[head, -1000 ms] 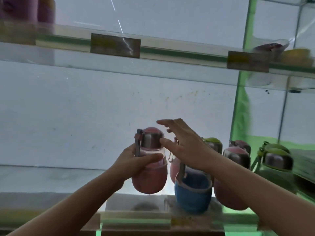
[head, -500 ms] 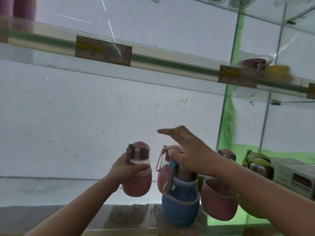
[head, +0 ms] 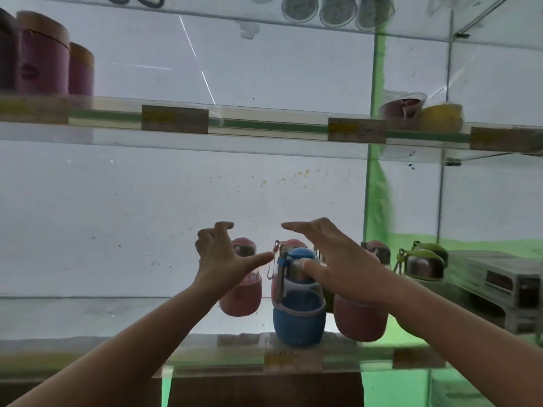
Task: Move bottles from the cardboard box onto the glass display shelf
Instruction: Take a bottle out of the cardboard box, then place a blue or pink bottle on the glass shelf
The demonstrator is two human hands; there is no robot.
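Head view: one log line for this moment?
left hand open | right hand open, thumb on blue round bottle | pink round bottle on glass shelf

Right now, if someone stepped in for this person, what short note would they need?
Left hand: open, fingers spread in front of the left pink bottle, gripping nothing.
Right hand: open, thumb touching the blue bottle near its cap.
Both bottles stand on the glass shelf among other pink and green ones.
Done: several bottles are shelved.
Left: the cardboard box is out of view, so check it for more.
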